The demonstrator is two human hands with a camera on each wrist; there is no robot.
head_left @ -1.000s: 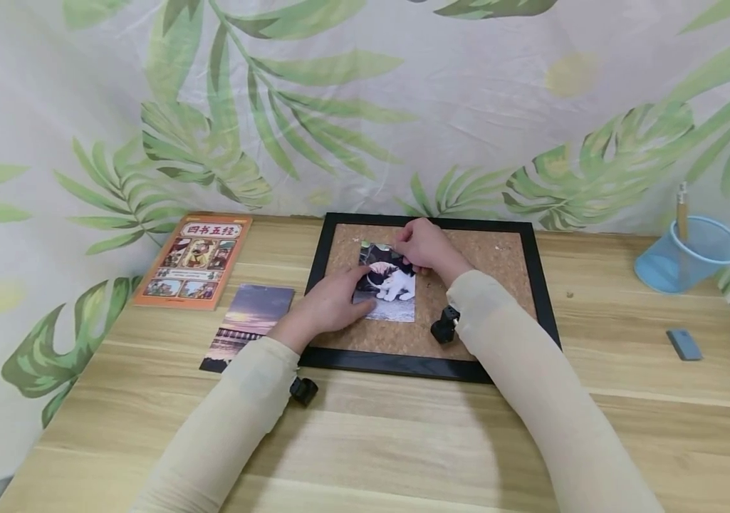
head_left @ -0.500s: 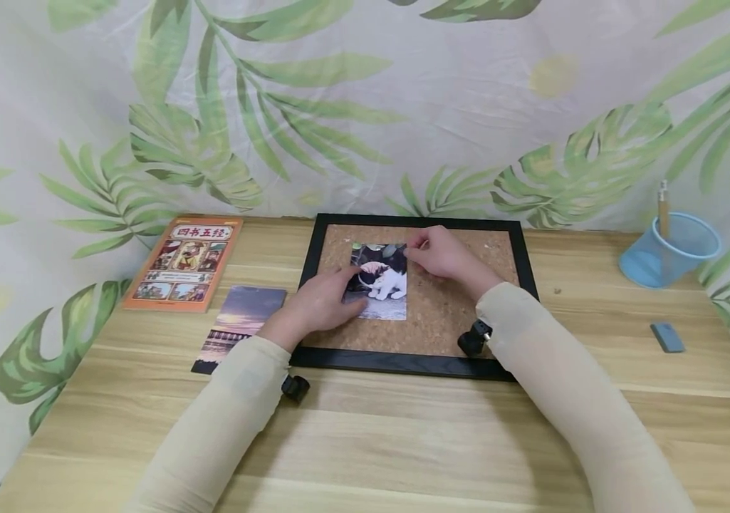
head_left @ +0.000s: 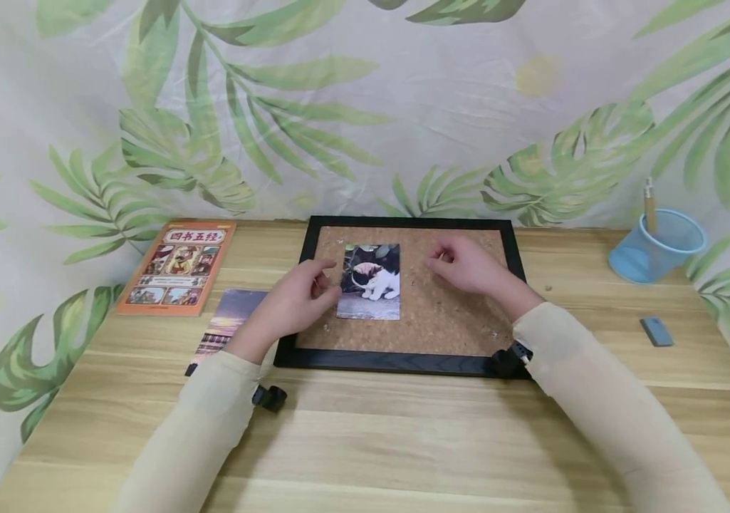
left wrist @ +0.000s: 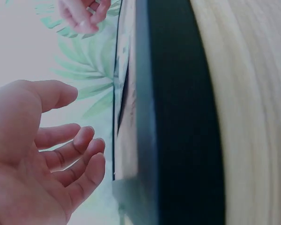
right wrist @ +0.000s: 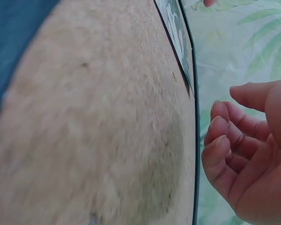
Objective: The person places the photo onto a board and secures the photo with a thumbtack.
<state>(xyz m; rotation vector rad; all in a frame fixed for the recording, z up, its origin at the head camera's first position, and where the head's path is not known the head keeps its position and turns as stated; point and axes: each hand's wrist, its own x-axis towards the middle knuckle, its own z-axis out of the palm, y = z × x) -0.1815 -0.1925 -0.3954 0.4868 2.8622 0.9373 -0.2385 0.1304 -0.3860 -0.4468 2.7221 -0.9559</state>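
A photo of a black-and-white cat (head_left: pixel 371 296) lies on the left half of a black-framed corkboard (head_left: pixel 416 335). Just left of it, my left hand (head_left: pixel 297 299) hovers over the frame's edge. Its fingers are loosely bent with nothing between them, as the left wrist view (left wrist: pixel 18 154) also shows. My right hand (head_left: pixel 470 267) is above the cork, right of the photo. In the right wrist view its thumb and fingers (right wrist: pixel 218 150) are loosely curled and apart, holding nothing. In the right wrist view, the photo (right wrist: pixel 175 33) looks slightly raised from the cork.
A sunset photo (head_left: pixel 226 317) lies left of the board, partly under my left forearm. Behind it is an orange book (head_left: pixel 175 267). At right stand a blue mesh cup (head_left: pixel 634 260) with a pencil (head_left: pixel 649 210) and a small grey-blue block (head_left: pixel 656 332). Tiny clear bits dot the cork.
Both hands have left the cat photo: the left hand drew back leftward, the right hand moved away to the right. The photo stays in place on the cork. The whole view has shifted slightly.
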